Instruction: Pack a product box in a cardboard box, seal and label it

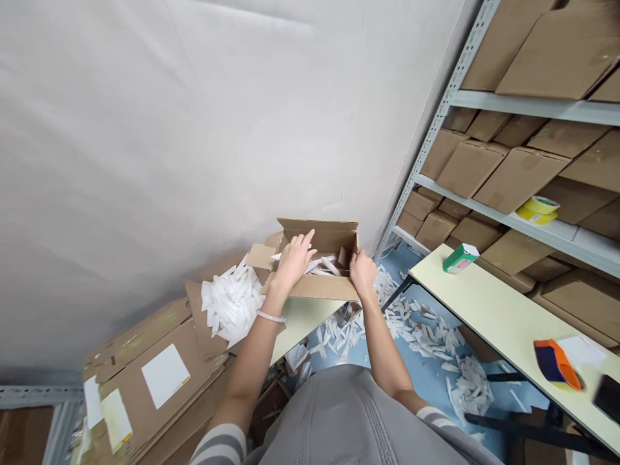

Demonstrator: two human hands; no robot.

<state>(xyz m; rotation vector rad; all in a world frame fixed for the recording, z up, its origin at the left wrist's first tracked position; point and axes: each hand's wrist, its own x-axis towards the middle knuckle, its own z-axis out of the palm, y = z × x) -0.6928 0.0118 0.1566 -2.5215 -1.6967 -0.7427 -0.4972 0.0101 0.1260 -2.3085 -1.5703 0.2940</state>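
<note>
A small open cardboard box (322,289) stands at the table's end by the wall, flaps up, with slim white pieces (325,265) inside. My left hand (293,259) is over its left side, fingers stretched out and partly spread. White ends show at the edges of this hand; whether it touches or holds them is hidden. My right hand (363,271) grips the box's right wall, fingers closed at the edge. Left of the box, a heap of similar white pieces (233,302) lies in an opened carton (199,316).
Flattened cardboard (159,336) is stacked at left. White scraps (431,332) litter the blue floor. On the right, a long table (489,297) holds a green box (460,258), an orange-and-navy item (557,365) and a dark phone-like object (608,399). Shelves (523,106) bear cartons and tape rolls (537,210).
</note>
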